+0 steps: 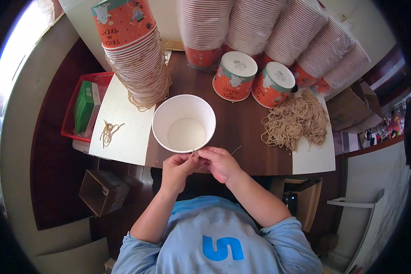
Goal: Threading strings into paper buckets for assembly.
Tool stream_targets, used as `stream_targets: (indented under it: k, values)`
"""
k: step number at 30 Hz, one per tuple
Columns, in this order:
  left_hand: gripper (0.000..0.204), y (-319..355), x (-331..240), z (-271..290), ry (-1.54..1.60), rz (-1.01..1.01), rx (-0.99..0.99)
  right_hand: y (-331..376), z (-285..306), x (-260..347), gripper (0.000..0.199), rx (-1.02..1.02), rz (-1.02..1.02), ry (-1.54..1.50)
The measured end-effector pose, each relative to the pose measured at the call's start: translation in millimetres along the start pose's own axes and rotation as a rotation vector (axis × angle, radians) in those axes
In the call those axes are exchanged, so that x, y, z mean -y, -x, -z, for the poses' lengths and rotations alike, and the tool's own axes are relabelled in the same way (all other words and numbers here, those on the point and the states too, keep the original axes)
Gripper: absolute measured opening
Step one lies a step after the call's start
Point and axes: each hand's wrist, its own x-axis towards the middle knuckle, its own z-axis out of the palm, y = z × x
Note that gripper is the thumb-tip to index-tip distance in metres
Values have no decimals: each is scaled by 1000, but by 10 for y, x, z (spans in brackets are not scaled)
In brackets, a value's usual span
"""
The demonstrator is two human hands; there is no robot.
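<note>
A white paper bucket stands upright at the table's near edge, its mouth toward me and its inside bare. Right at its near rim, my left hand and my right hand meet with fingertips pinched together. Both hold a thin tan cord; one loose end sticks out past my right hand. Whether the cord passes through the bucket's wall is hidden by my fingers. To the right lies a tangled heap of the same tan cord.
A tall stack of orange printed buckets with cords rises at the left. Two upturned buckets sit behind, before several wrapped bucket stacks. A few short cords lie left, near a red basket. A cardboard box is on the floor.
</note>
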Motion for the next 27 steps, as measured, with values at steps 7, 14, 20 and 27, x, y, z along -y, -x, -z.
stream_targets:
  k: [7, 14, 20, 27]
  values:
    - [13, -3, 41, 10, 16, 18, 10, 19, 15, -24, 17, 10, -20, -38]
    - [13, 14, 77, -4, -166, -170, -26, 6, 12, -16, 17, -13, -8, 23]
    - [12, 13, 111, -6, -616, -436, -171, -16, 9, -73, 16, -66, -44, -59]
    - [26, 21, 176, 6, -587, -563, -176, 49, -73, -56, 16, -145, -3, 6]
